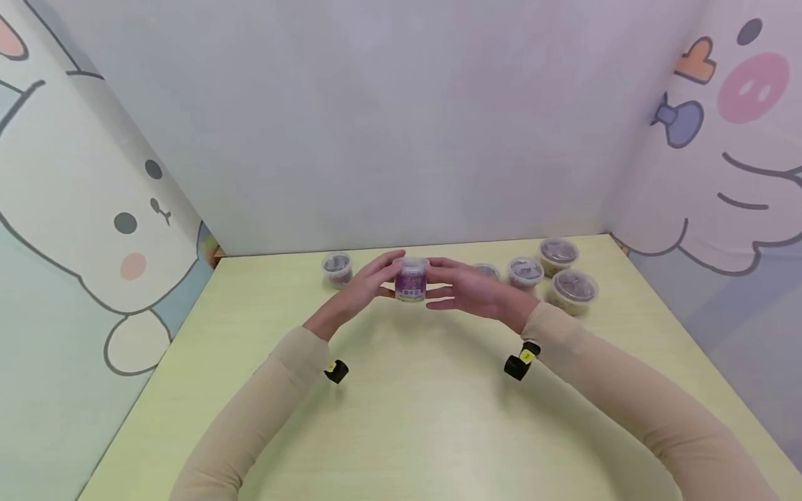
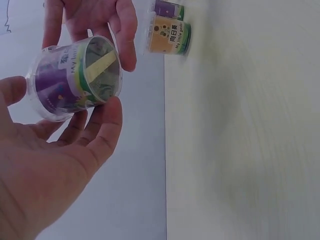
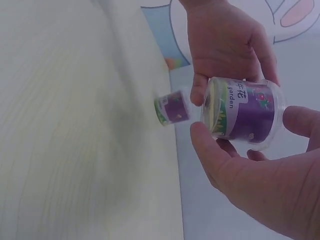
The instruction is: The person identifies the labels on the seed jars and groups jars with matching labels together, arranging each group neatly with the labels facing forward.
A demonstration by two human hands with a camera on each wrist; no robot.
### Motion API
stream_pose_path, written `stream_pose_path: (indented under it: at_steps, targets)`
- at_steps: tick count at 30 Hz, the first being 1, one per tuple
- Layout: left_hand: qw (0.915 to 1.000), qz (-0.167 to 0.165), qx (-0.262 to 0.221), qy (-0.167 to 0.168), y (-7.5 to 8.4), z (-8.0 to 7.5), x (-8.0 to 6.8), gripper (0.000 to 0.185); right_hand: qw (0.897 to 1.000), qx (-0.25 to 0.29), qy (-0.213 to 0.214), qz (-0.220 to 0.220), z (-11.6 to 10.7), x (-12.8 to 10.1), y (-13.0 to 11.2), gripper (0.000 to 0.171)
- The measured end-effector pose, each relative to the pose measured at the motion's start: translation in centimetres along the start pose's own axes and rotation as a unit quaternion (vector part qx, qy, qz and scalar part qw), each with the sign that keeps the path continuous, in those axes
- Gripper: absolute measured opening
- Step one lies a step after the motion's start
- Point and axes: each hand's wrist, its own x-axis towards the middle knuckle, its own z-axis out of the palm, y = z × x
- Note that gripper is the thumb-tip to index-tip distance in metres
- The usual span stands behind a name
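Observation:
A lidded clear plastic planting cup [image 1: 411,280] with a purple "My little garden" label is held up above the far part of the table, between both hands. My left hand [image 1: 358,291] grips it from the left, thumb by the lid and fingertips by the base in the left wrist view. From the other side my right hand [image 1: 475,288] holds it, its thumb at the lid rim in the right wrist view. The cup [image 2: 75,77] lies tilted in the left wrist view, and a pale strip [image 2: 101,66] shows through its clear base.
Near the table's back edge, one similar purple cup [image 1: 338,270] stands left of the hands. Several lidded cups stand at the right, among them a cup [image 1: 525,273] and an orange-labelled one [image 2: 167,35]. A white wall [image 1: 401,139] rises behind the pale wooden table [image 1: 401,410].

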Motion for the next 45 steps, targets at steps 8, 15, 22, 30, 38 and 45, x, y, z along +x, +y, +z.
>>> stream_pose_path:
  at_steps: [8,15,22,30,38,45]
  targets:
    - [0.9994,-0.01,0.012,0.031,-0.9,-1.0,-0.3,0.06,0.998,-0.018,0.065,0.003,1.2,2.1,0.5,0.062]
    - [0.9981,-0.027,0.001,0.055,-1.6,-2.2,-0.4,0.06,0.993,-0.002,0.118,0.006,2.4,4.9,1.6,0.059]
    - [0.9974,-0.03,0.02,0.062,-3.4,-3.3,-0.6,0.065,0.987,0.007,0.158,-0.029,3.0,8.1,3.6,0.056]
    - [0.9912,-0.051,0.068,0.102,-5.1,-3.6,-0.5,0.07,0.978,0.034,0.196,-0.062,3.5,10.7,5.2,0.058]
    - [0.9733,-0.098,0.149,0.145,-5.5,-3.8,-0.5,0.065,0.972,-0.026,0.216,-0.09,4.3,12.5,5.7,0.056]
    - [0.9571,-0.094,0.216,0.169,-5.3,-4.3,-0.1,0.061,0.96,-0.084,0.244,-0.112,4.6,13.7,5.8,0.055]
